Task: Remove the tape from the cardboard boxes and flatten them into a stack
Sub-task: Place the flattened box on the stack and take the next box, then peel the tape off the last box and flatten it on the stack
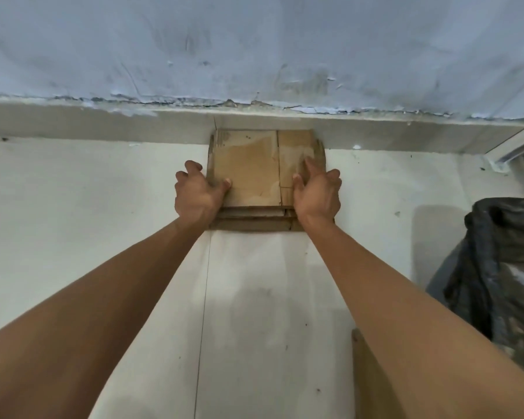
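Near cardboard piece [364,367]: a brown edge of cardboard lies on the floor at the lower right, mostly hidden beneath the right forearm; its full shape cannot be told.
Floor [270,297]: pale, smooth tiles with thin dark seams running away from the viewer and a few small dark specks.
Black plastic bag [496,267]: crumpled and dark, slumped on the floor at the right edge, well apart from the stack.
Arms: both bare forearms reach forward from the bottom corners and converge on the stack.
Left hand [198,193]: clasps the left edge of the top sheet, thumb pressed on the upper face, fingers curled round the side.
Right hand [316,193]: rests on the right part of the top sheet, fingers stretched forward and pressed flat on it, thumb lying on the cardboard; whether any finger hooks the edge cannot be told.
Stack of flattened cardboard boxes [254,170]: lies flat on the floor between the two hands, its far edge touching the base of the wall; several layers show stepped at the near edge, and the top sheet carries a fold line and paler worn patches.
Skirting [103,122]: a grey band along the foot of the wall.
Wall [254,46]: pale blue-grey, scuffed, paint chipped along its lower edge.
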The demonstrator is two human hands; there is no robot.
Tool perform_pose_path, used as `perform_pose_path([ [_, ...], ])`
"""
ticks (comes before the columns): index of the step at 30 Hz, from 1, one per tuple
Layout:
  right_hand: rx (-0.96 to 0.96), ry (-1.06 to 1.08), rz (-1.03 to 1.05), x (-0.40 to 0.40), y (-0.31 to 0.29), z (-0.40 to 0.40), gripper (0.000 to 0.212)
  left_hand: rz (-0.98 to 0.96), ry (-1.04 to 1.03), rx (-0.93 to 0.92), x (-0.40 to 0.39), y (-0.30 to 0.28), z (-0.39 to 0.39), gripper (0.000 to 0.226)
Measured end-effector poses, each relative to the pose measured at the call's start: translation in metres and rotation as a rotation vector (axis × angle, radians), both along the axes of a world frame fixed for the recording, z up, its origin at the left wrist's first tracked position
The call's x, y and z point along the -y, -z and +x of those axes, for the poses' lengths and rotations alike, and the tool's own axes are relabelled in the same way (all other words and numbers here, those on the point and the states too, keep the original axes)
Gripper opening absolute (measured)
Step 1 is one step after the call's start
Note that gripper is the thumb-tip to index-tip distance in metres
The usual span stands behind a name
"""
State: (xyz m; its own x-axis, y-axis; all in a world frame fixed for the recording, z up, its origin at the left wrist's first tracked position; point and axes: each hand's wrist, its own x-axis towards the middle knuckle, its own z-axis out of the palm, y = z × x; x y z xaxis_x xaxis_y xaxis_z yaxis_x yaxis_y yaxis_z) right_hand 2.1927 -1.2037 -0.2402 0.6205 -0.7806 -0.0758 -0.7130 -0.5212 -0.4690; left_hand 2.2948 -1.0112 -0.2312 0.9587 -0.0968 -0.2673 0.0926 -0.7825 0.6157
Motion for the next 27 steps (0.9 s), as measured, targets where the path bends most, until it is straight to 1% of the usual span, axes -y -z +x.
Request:
perform_pose_path([
  [2,-0.093,-0.050,-0.079,0.003,-0.012,-0.001,0.033,0.065,0.074,0.030,0.007,-0.015,-0.004,0.066],
  [3,-0.138,-0.073,-0.097,0.007,-0.020,-0.002,0.035,0.064,0.110,0.007,0.010,-0.023,-0.006,0.068],
  [4,-0.172,-0.089,-0.073,0.012,-0.031,-0.004,0.042,0.057,0.146,-0.023,0.014,-0.032,-0.011,0.074],
  [6,-0.178,-0.102,0.109,0.021,-0.054,-0.012,0.055,0.097,0.223,-0.034,0.019,-0.049,-0.022,0.087],
  [7,-0.144,-0.110,0.195,0.025,-0.069,-0.020,0.056,0.149,0.268,-0.003,0.020,-0.060,-0.031,0.091],
  [9,-0.072,-0.153,0.288,0.032,-0.099,-0.041,0.051,0.221,0.345,0.061,0.020,-0.081,-0.056,0.093],
  [10,-0.050,-0.188,0.323,0.035,-0.112,-0.054,0.047,0.220,0.373,0.066,0.020,-0.090,-0.072,0.091],
  [12,-0.057,-0.240,0.481,0.045,-0.135,-0.086,0.037,0.162,0.435,-0.027,0.023,-0.106,-0.112,0.089],
  [14,-0.180,-0.297,0.671,0.057,-0.158,-0.122,0.032,0.081,0.506,-0.220,0.028,-0.115,-0.164,0.093],
  [15,-0.247,-0.339,0.700,0.062,-0.166,-0.140,0.032,0.058,0.541,-0.312,0.032,-0.116,-0.192,0.098],
  [17,-0.331,-0.433,0.660,0.069,-0.177,-0.174,0.030,0.009,0.589,-0.445,0.040,-0.115,-0.243,0.109],
  [18,-0.367,-0.497,0.604,0.070,-0.181,-0.188,0.030,-0.027,0.594,-0.491,0.046,-0.115,-0.265,0.111],
  [19,-0.415,-0.561,0.544,0.071,-0.185,-0.205,0.033,-0.042,0.609,-0.521,0.053,-0.116,-0.286,0.113],
  [21,-0.536,-0.669,0.472,0.065,-0.189,-0.227,0.041,0.036,0.662,-0.503,0.064,-0.115,-0.315,0.112],
  [22,-0.589,-0.696,0.448,0.062,-0.189,-0.238,0.044,0.101,0.669,-0.477,0.067,-0.114,-0.328,0.106],
  [24,-0.657,-0.740,0.305,0.053,-0.183,-0.257,0.049,0.185,0.614,-0.458,0.068,-0.110,-0.346,0.081],
  [25,-0.668,-0.751,0.196,0.047,-0.180,-0.264,0.052,0.206,0.574,-0.461,0.067,-0.108,-0.352,0.069],
  [27,-0.623,-0.741,0.033,0.038,-0.174,-0.277,0.054,0.224,0.510,-0.476,0.066,-0.108,-0.360,0.053],
])
